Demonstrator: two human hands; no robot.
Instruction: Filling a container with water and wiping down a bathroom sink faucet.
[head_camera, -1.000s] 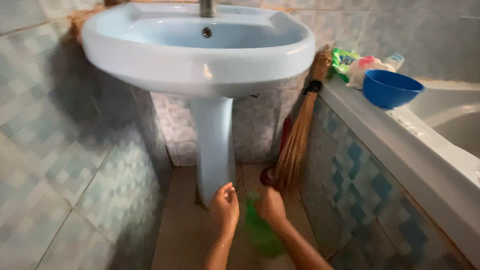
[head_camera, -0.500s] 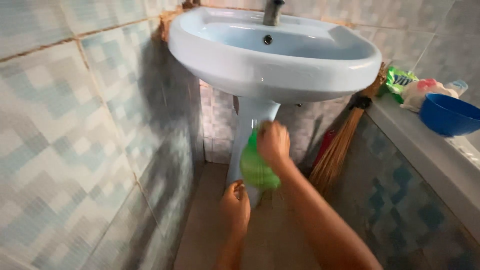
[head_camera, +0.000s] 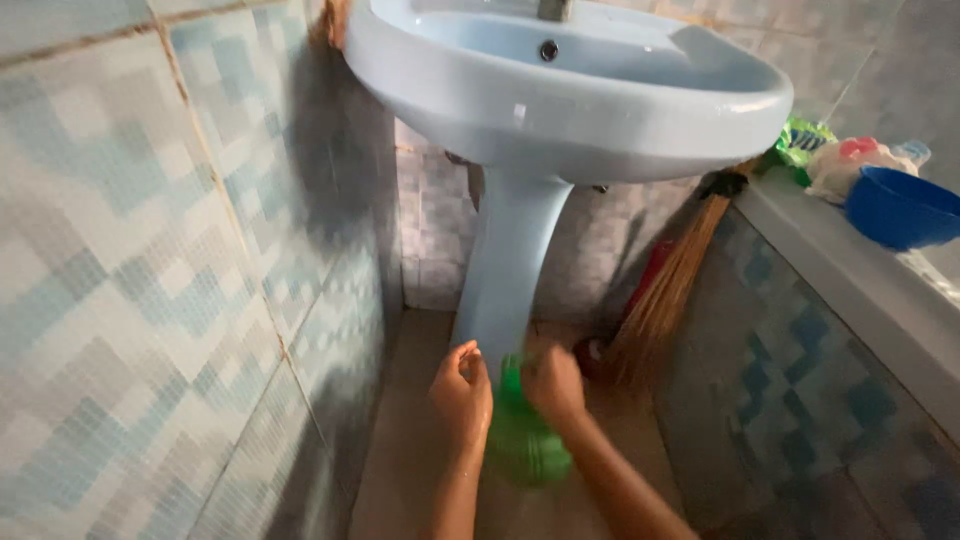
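1. Two bare hands work low at the foot of a pale blue sink pedestal, close together with a green mesh sponge between them.
2. The right hand is closed over the top of the green mesh sponge, pressing it against the base of the pedestal; most of the sponge hangs below the hand, blurred.
3. The left hand sits just beside it to the left, fingers loosely curled near the pedestal's base. Whether it touches the pedestal or grips anything I cannot tell.
4. The pale blue washbasin rests on top of the pedestal, with a round overflow hole in its back wall.
5. A straw broom leans in the corner to the right of the pedestal, its bristles reaching the brown floor.
6. A patterned blue-and-white tiled wall fills the left side.
7. On the right, a white bathtub ledge carries a blue plastic bowl, with a green packet and a pale bundle behind it.
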